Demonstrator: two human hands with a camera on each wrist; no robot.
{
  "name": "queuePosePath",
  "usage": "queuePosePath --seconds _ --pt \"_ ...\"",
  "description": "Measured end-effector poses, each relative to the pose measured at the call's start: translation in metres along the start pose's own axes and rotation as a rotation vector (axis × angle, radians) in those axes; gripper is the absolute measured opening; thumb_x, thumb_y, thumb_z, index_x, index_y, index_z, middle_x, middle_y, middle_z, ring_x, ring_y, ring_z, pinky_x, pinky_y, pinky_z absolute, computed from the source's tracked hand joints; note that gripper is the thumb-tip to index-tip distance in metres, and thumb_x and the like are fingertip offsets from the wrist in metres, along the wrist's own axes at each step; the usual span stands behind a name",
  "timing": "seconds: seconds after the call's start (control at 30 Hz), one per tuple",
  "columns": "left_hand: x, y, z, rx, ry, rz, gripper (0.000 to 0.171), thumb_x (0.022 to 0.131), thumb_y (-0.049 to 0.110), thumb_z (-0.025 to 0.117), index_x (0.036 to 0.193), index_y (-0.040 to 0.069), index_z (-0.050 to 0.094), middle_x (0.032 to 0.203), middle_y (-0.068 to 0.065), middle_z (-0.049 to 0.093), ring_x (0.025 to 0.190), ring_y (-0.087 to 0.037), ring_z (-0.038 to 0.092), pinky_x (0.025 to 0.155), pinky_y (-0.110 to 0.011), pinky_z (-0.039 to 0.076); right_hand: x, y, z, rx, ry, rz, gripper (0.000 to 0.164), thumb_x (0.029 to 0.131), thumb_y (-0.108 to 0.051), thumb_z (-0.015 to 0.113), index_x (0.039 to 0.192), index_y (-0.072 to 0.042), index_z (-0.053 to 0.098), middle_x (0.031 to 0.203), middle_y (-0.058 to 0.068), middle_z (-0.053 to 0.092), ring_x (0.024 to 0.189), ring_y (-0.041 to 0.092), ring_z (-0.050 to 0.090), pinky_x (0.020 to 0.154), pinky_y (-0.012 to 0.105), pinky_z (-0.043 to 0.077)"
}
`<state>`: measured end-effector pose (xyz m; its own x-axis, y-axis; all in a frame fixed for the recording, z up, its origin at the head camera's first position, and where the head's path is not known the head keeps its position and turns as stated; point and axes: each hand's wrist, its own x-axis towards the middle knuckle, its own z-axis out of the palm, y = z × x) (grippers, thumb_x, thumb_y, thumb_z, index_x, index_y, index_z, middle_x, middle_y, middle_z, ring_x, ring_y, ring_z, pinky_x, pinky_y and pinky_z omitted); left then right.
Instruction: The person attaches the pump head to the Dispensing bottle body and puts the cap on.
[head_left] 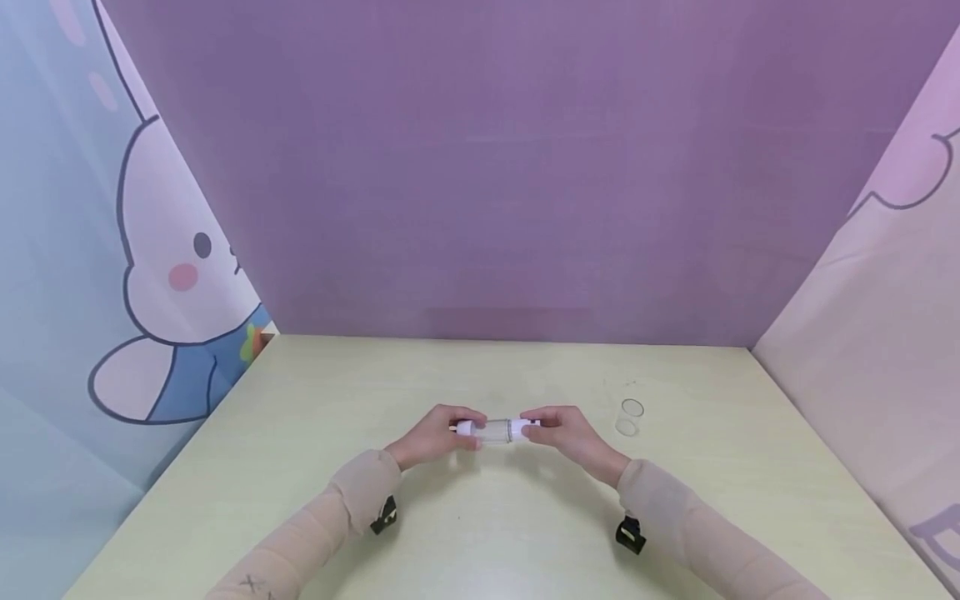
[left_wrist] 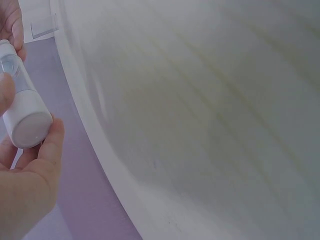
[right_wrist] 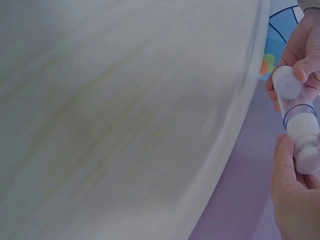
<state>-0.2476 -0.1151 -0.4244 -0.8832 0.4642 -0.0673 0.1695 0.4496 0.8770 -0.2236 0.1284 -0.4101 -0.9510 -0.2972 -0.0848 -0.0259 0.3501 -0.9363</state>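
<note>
Between both hands a small bottle (head_left: pixel 493 431) with a see-through body and white ends lies sideways just above the table (head_left: pixel 525 517). My left hand (head_left: pixel 437 435) grips its white bottom end (left_wrist: pixel 31 122) between thumb and fingers. At the other end, the fingers and thumb of my right hand (head_left: pixel 576 438) hold the white head (right_wrist: pixel 304 129), which looks like a pump top. A dark ring shows where head and clear body meet. To the right of that hand, a clear cylindrical cap (head_left: pixel 628 418) rests on the tabletop.
A purple panel (head_left: pixel 510 183) rises at the table's far edge. Printed cloths hang on both sides, the left one (head_left: pixel 75 250) with a cartoon animal. A black wrist strap piece (head_left: pixel 630 535) sticks out below the right sleeve.
</note>
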Motion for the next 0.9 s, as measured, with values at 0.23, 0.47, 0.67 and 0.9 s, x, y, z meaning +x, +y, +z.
queuePosePath --seconds 0.23,0.47,0.67,0.9 --pt "-0.0008 0.0011 -0.0019 0.004 0.007 -0.003 0.039 0.080 0.014 0.069 0.117 0.007 0.061 0.120 -0.012 0.058 0.099 -0.020 0.054 0.083 -0.033 0.046 0.0009 -0.0009 0.0013 0.005 0.006 -0.007 0.036 0.085 -0.021 0.065 0.115 -0.002 0.061 0.109 0.011 0.065 0.095 0.017 0.060 0.085 0.037 0.048" --pt "0.0002 0.0001 -0.0031 -0.004 0.008 0.008 0.039 0.080 0.015 0.069 0.118 0.007 0.061 0.120 -0.011 0.058 0.098 -0.020 0.054 0.082 -0.032 0.045 0.0020 -0.0011 0.0010 -0.005 0.008 0.011 0.036 0.084 -0.025 0.065 0.115 -0.006 0.063 0.110 0.009 0.065 0.095 0.015 0.060 0.087 0.037 0.046" --pt "-0.0006 0.0021 -0.0030 -0.005 0.013 0.020 0.039 0.081 0.012 0.069 0.118 0.005 0.061 0.121 -0.013 0.058 0.099 -0.021 0.054 0.082 -0.034 0.046 0.0001 -0.0020 0.0012 0.026 0.005 0.022 0.041 0.084 -0.027 0.066 0.117 -0.005 0.061 0.110 0.009 0.064 0.095 0.016 0.059 0.088 0.039 0.046" --pt "-0.0003 0.0007 -0.0034 -0.003 0.016 0.006 0.040 0.080 0.015 0.070 0.118 0.007 0.061 0.122 -0.011 0.057 0.101 -0.020 0.054 0.084 -0.034 0.046 0.0021 -0.0014 0.0025 0.020 0.032 0.012 0.042 0.077 -0.018 0.073 0.116 -0.004 0.062 0.111 0.010 0.064 0.095 0.015 0.060 0.084 0.032 0.049"
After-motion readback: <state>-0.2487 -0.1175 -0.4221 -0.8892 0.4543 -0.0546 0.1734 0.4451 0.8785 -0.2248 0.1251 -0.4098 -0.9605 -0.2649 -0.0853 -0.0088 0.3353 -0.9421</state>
